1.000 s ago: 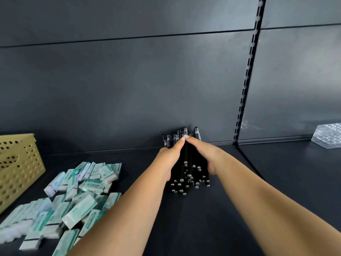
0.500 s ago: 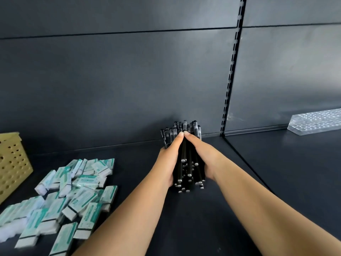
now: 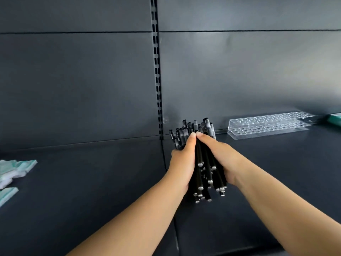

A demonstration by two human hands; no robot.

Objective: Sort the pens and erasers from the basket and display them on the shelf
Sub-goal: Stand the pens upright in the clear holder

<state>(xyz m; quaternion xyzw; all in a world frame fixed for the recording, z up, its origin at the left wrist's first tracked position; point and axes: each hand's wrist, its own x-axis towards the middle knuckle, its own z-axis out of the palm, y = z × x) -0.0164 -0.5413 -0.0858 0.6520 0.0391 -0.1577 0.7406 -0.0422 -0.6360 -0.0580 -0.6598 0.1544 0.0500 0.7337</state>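
I clasp a bundle of black pens (image 3: 203, 159) between both hands: my left hand (image 3: 181, 163) wraps its fingers around one side, my right hand (image 3: 221, 159) around the other, thumbs meeting on top. The bundle is above the dark shelf (image 3: 92, 182), just left of the clear acrylic pen holder (image 3: 267, 124). Erasers (image 3: 13, 170) lie far left of the holder.

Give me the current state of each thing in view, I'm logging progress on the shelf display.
pens: gathered in one bundle, gripped between both hands, not yet in the holder.
left hand: wrapped round the bundle's left side.
right hand: wrapped round its right side.
clear pen holder: on the shelf to the right, its holes empty.
erasers: lying loose at the far left, unsorted.
shelf: dark, bears everything.
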